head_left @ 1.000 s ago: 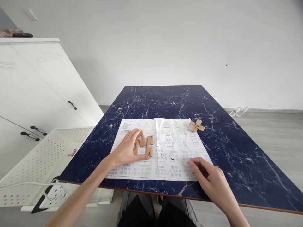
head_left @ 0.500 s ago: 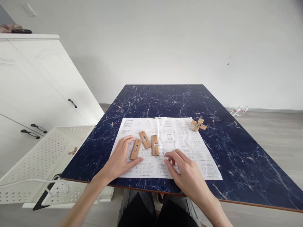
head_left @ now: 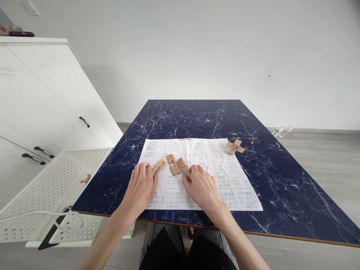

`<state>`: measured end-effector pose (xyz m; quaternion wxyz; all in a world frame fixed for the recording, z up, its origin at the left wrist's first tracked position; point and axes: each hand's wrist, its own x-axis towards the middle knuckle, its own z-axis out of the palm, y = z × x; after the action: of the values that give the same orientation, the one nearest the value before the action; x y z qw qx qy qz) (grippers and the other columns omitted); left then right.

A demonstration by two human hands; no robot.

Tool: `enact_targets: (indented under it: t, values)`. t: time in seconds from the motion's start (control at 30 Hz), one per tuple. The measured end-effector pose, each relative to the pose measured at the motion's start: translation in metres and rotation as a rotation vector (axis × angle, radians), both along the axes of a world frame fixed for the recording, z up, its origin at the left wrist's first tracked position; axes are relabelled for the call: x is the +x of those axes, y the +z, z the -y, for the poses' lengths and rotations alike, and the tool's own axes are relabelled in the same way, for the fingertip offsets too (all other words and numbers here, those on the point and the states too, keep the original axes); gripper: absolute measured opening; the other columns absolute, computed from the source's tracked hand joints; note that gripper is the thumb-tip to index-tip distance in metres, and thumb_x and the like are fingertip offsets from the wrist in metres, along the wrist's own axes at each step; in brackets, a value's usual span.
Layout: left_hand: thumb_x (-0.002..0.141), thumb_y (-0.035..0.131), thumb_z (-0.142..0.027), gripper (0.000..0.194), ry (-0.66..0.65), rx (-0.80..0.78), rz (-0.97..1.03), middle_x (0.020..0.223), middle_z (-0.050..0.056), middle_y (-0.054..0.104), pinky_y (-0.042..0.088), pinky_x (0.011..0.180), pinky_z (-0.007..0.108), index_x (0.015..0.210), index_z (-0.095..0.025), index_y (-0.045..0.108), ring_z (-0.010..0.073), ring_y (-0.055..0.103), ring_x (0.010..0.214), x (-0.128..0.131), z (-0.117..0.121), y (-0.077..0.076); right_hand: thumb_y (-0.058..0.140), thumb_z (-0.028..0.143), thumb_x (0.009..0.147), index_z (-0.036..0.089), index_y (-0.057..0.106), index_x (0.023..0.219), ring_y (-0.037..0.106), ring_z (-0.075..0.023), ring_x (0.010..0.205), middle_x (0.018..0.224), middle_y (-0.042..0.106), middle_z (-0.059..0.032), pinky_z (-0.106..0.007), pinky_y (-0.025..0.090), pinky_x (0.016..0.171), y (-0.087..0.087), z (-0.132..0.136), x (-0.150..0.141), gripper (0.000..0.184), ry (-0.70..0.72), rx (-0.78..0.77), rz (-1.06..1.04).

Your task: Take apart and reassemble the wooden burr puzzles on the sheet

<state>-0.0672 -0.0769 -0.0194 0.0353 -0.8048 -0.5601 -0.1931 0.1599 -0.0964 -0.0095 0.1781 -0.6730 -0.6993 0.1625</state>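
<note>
My left hand (head_left: 142, 184) is closed on the lower end of a flat wooden puzzle piece marked 2 (head_left: 159, 166), whose slot is partly covered by the fingers. My right hand (head_left: 201, 186) grips the near end of another wooden puzzle piece (head_left: 182, 165), tilted, its mark hidden under the fingers. Between them a notched wooden puzzle piece marked 1 (head_left: 172, 164) lies flat, its right side close to the piece in my right hand. All of them are over a printed instruction sheet (head_left: 208, 150) with small diagrams.
A cross-shaped wooden puzzle marked G (head_left: 235, 146) sits at the sheet's upper right corner. The blue marbled table (head_left: 284, 187) extends around the paper. At left stand a white perforated basket (head_left: 53, 183) holding a small wooden piece (head_left: 86, 179), and a white cabinet (head_left: 56, 101).
My left hand has closed on piece 2 and turned it clockwise. My right hand has moved left and taken hold of the right-hand piece, which now slants. Piece 1 has shifted slightly.
</note>
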Motion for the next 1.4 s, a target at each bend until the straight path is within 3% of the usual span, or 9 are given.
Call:
enact_targets:
  t: [0.1,0.2,0.3,0.4,0.53,0.7,0.83,1.03,1.4]
  values:
    - [0.111,0.031,-0.044,0.038,0.051,-0.117,0.117,0.089,0.011,0.066,0.054,0.075,0.048,0.091,-0.024,0.056,0.0313,0.065,0.079,0.0,0.003,0.007,0.046,0.026,0.111,0.024,0.05,0.089,0.067,-0.0233,0.067,0.092,0.068,-0.0083,-0.03,0.03,0.052,-0.003,0.002,0.006,0.022,-0.014,0.018,-0.024]
    - [0.113,0.031,-0.053,0.042,0.088,-0.302,0.406,0.075,0.002,0.063,0.05,0.062,0.037,0.092,-0.025,0.054,0.0225,0.061,0.061,0.003,0.009,0.016,0.043,0.033,0.113,0.025,0.048,0.091,0.057,-0.0195,0.056,0.081,0.065,-0.0038,-0.028,0.027,0.05,0.0,0.012,0.013,0.024,-0.051,0.05,-0.186]
    - [0.113,0.036,-0.058,0.043,0.041,-0.395,0.694,0.081,0.001,0.067,0.052,0.061,0.032,0.103,-0.023,0.06,0.0184,0.063,0.063,0.013,0.016,0.023,0.04,0.04,0.114,0.026,0.047,0.089,0.049,-0.0164,0.051,0.069,0.058,0.0019,-0.027,0.031,0.051,0.011,0.026,0.017,0.029,0.051,0.017,-0.513]
    - [0.112,0.041,-0.056,0.043,-0.031,-0.434,0.819,0.087,0.003,0.074,0.059,0.072,0.033,0.123,-0.021,0.064,0.0194,0.07,0.071,0.028,0.022,0.026,0.039,0.047,0.113,0.026,0.048,0.085,0.048,-0.0151,0.055,0.066,0.054,0.0035,-0.027,0.036,0.054,0.021,0.037,0.014,0.037,0.175,-0.079,-0.756]
    - [0.114,0.044,-0.051,0.043,-0.039,-0.373,0.837,0.103,0.007,0.082,0.063,0.091,0.039,0.14,-0.021,0.06,0.0246,0.08,0.095,0.045,0.033,0.023,0.043,0.052,0.111,0.025,0.049,0.085,0.035,-0.0136,0.054,0.064,0.043,0.0062,-0.028,0.029,0.052,0.022,0.043,0.011,0.038,0.11,-0.103,-0.824]
    - [0.115,0.045,-0.047,0.043,-0.021,-0.258,0.759,0.12,0.01,0.083,0.066,0.096,0.04,0.146,-0.021,0.06,0.0289,0.081,0.113,0.052,0.044,0.014,0.045,0.055,0.109,0.025,0.05,0.085,0.029,-0.0128,0.052,0.062,0.035,0.0077,-0.028,0.022,0.05,0.017,0.047,0.016,0.039,0.093,-0.158,-0.827]
    - [0.116,0.045,-0.039,0.04,-0.066,-0.134,0.65,0.124,0.01,0.083,0.068,0.097,0.041,0.149,-0.02,0.06,0.0291,0.081,0.116,0.049,0.045,0.004,0.043,0.055,0.109,0.024,0.052,0.086,0.029,-0.0125,0.051,0.06,0.035,0.0079,-0.029,0.021,0.05,0.019,0.051,0.018,0.039,0.084,-0.145,-0.796]
    - [0.114,0.052,-0.023,0.043,-0.164,0.19,0.485,0.14,0.008,0.077,0.07,0.101,0.04,0.156,-0.024,0.056,0.0275,0.079,0.121,0.049,0.044,-0.009,0.043,0.054,0.109,0.024,0.052,0.085,0.033,-0.0122,0.048,0.058,0.036,0.0078,-0.028,0.021,0.047,0.024,0.058,0.02,0.039,0.061,-0.11,-0.789]
    - [0.107,0.061,-0.007,0.07,-0.274,0.241,0.53,0.146,0.005,0.073,0.07,0.101,0.037,0.168,-0.034,0.041,0.0255,0.078,0.123,0.055,0.047,0.0,0.043,0.048,0.112,0.024,0.051,0.087,0.035,-0.0121,0.05,0.062,0.04,0.0073,-0.028,0.024,0.049,0.018,0.062,0.016,0.036,0.084,0.013,-0.804]
